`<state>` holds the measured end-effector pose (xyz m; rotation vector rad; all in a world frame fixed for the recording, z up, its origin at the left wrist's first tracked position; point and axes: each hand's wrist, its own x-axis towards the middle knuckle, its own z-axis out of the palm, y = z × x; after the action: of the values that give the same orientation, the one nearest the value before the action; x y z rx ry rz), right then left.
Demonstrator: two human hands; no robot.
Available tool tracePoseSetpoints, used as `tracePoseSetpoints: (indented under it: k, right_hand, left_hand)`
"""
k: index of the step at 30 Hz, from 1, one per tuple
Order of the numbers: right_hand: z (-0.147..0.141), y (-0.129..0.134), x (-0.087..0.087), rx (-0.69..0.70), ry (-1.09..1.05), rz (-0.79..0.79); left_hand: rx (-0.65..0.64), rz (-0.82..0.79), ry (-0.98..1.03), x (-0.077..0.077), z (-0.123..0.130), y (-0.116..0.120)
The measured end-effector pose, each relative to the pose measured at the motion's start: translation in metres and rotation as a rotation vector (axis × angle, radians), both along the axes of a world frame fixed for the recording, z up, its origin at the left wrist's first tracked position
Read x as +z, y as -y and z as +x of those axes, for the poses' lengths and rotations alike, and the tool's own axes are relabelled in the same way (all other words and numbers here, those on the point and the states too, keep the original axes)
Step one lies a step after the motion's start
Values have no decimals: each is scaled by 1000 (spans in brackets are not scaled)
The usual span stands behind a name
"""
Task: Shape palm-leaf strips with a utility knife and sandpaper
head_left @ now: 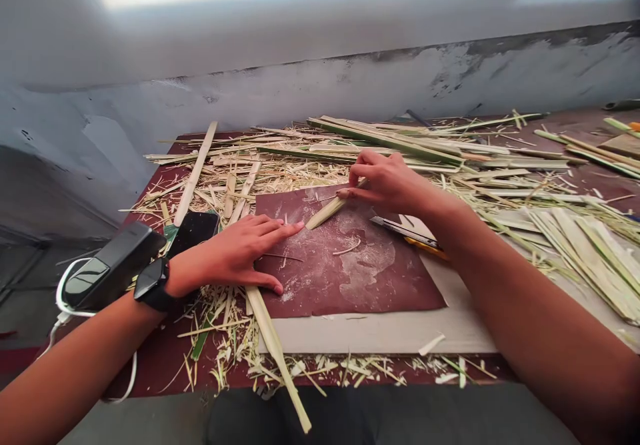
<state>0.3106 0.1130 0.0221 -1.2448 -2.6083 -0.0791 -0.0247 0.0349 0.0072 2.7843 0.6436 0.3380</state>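
My right hand [383, 181] pinches a short pale strip with a tapered end [327, 213], which looks like split bamboo or cane. The strip lies against a dark reddish-brown sheet [395, 278], dusted with pale powder, that resembles sandpaper. My left hand [253, 248] lies flat across the sheet's left side, fingers stretched and thumb apart, its fingertips close to the strip's tip. A long pale strip [277, 351] runs from beneath that hand past the table's front edge. Beside my right forearm rests a utility knife [410, 233] with its blade out.
Under the sheet is a pale board [380, 335]. Long green and cream strips [390, 141] and shavings [240, 181] cover the table's back. More flat strips [590, 258] lie at right. A black device [113, 265] with a white cable [60, 291] sits at left. A wall [325, 91] stands behind.
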Motion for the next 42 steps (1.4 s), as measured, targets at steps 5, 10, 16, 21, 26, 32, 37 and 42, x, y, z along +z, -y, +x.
tracePoseSetpoints:
  k: [5,10,16,21,26,32,37,42]
  right_hand:
    - [-14,7,-1,53,31,15]
    - [-11,6,-1,25,36,2]
    - [-11,8,0,33,27,28]
    - [-12,7,1,44,47,46]
    - [-4,4,3,11,54,97]
    - [-22,14,2,108,35,93]
    - [-10,7,1,59,21,117]
    - [-10,7,3,102,-19,127]
  left_hand:
    - [-4,10,-4,1,1,1]
    - [0,-4,-15,1,1,1]
    - [-8,1,0,1,1,0]
    - [-1,11,-10,0,1,0]
    - [-5,7,-6,0,1,0]
    - [-12,12,10,-1,1,0]
    - [-8,19,3,-1,1,0]
    - [-16,19,3,-1,1,-1]
